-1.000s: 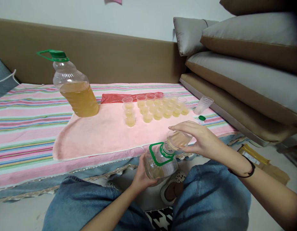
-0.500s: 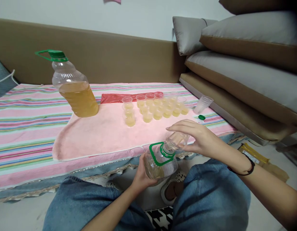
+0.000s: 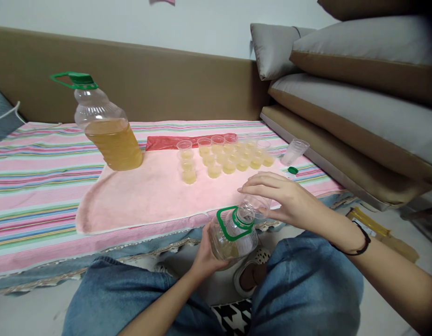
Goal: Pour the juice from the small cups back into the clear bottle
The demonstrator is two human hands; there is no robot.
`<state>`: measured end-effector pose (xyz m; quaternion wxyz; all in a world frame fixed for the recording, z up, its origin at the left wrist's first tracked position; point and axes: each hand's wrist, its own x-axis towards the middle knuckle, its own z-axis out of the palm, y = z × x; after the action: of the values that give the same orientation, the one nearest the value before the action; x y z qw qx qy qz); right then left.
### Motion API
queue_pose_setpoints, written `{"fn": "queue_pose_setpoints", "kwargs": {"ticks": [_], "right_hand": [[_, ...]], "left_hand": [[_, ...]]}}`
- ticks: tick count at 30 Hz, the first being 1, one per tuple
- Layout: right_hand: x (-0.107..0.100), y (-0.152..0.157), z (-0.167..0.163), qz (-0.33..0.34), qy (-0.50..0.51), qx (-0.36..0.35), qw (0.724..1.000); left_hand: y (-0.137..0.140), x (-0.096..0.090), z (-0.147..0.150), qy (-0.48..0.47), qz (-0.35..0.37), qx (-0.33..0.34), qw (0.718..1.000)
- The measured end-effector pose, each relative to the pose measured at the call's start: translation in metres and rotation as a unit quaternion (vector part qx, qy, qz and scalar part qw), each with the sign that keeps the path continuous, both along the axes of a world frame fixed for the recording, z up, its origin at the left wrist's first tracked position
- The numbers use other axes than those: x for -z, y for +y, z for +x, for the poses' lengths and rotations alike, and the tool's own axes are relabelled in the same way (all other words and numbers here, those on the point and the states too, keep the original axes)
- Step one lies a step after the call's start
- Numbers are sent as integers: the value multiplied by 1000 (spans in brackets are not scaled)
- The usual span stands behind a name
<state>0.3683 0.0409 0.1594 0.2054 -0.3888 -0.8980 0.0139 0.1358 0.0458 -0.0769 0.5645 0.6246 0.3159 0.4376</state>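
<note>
My left hand (image 3: 206,254) is wrapped round the side of a clear plastic jug (image 3: 232,247) with a green carry ring (image 3: 220,227), held low over my knees. The jug's mouth is uncapped, and a little pale liquid seems to lie inside. At that mouth, my right hand (image 3: 288,199) grips a clear plastic cup (image 3: 257,204) tilted against the neck. Beyond, on a pink towel (image 3: 142,198), stand several small cups (image 3: 228,167) of pale yellow liquid. A large bottle (image 3: 114,144) of amber liquid, green-capped, stands to the left.
A stack of clear cups (image 3: 295,151) lies on its side at the right, with a green cap (image 3: 292,171) near it. Behind the filled cups lies a red plastic bag (image 3: 163,143). Grey and brown cushions (image 3: 363,102) are piled along the right.
My right hand has shifted slightly left and up, with the cup turned a little at the jug's mouth. The jug and my left hand stay almost still.
</note>
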Motion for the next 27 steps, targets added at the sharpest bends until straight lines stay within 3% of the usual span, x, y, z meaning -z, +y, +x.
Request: {"fn": "queue_pose_setpoints", "kwargs": {"ticks": [15, 27], "right_hand": [[-14, -8, -23, 133, -103, -39, 985], [-18, -19, -30, 309, -214, -92, 922]], "left_hand": [[-2, -12, 1, -22, 10, -1, 1000], [-4, -13, -1, -30, 28, 13, 999]]}}
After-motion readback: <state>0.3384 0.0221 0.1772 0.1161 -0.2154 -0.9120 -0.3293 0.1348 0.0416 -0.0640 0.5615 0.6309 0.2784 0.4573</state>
